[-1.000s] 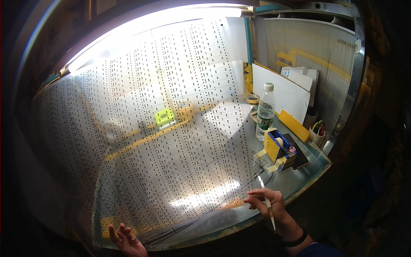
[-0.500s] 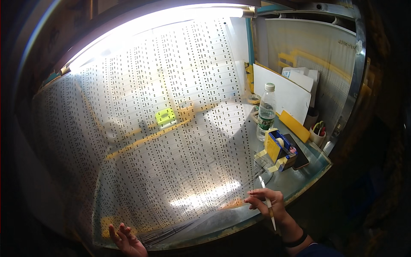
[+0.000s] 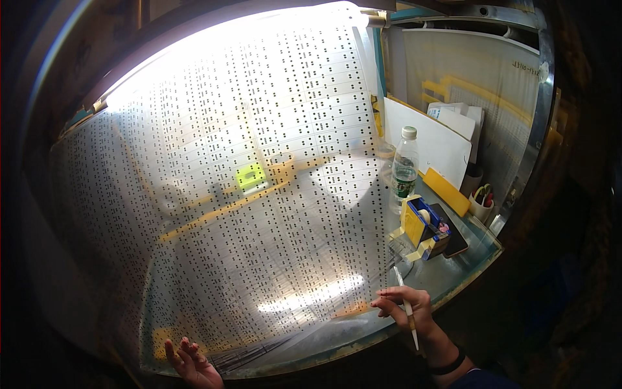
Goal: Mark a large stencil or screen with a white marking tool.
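A large see-through film sheet (image 3: 272, 240), covered in rows of small black dots, spreads over the glass-topped table. Between the fingers of my right hand (image 3: 414, 310) sits a slim white pen-like tool (image 3: 408, 311) with a tan band and pointed ends; its exact kind is unclear. The thumb and forefinger of that hand come close together beside the sheet's lower right edge; whether they touch the film, I cannot tell. My left hand (image 3: 194, 368) is at the sheet's lower left, fingers bent but apart, with nothing visible in them.
Right of the sheet stand a water bottle (image 3: 404, 168), a blue and yellow tape dispenser (image 3: 422, 223) and a cup (image 3: 480, 206) holding tools. A dark flat object (image 3: 453, 236) lies by the dispenser. White boards (image 3: 431, 136) lean behind. A bright tube lamp (image 3: 246, 42) crosses the back.
The film's far right part has shifted up and to the right, its corner now reaching the lamp's end. Both hands have hardly moved.
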Demonstrator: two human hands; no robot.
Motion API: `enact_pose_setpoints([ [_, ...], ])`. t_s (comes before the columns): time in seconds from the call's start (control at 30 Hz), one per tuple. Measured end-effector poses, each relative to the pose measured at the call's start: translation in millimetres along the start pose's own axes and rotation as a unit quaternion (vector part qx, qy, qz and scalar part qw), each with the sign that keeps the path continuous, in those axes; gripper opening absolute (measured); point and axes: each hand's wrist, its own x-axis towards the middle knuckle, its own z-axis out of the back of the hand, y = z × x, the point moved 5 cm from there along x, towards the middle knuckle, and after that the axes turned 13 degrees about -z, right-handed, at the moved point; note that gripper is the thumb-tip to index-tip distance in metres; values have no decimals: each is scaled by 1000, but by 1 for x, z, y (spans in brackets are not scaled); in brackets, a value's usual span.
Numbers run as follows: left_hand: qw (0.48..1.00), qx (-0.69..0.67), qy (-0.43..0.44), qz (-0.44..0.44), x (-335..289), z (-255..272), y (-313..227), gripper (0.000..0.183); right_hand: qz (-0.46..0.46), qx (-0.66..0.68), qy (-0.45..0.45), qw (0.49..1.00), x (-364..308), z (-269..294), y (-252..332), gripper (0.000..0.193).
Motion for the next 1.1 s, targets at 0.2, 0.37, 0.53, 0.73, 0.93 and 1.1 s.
enact_pose_setpoints([
  [0.2,1000,-5,7,3,1,-1,2,31,-10,7,0,1000,-1,0,-1,17],
  [0.37,1000,-8,6,4,0,-4,1,30,-19,14,3,1000,-1,0,-1,17],
  [0.53,1000,-6,5,3,1,-3,1,30,-17,15,1,1000,-1,0,-1,17],
  [0.73,1000,-2,-6,9,1,-2,1,30,-6,9,-3,1000,-1,0,-2,17],
  [0.93,1000,-3,1,10,1,-2,2,30,-10,7,-2,1000,-1,0,-1,17],
  [1.1,1000,0,-3,10,1,-4,1,30,-14,11,-1,1000,0,0,-1,17],
])
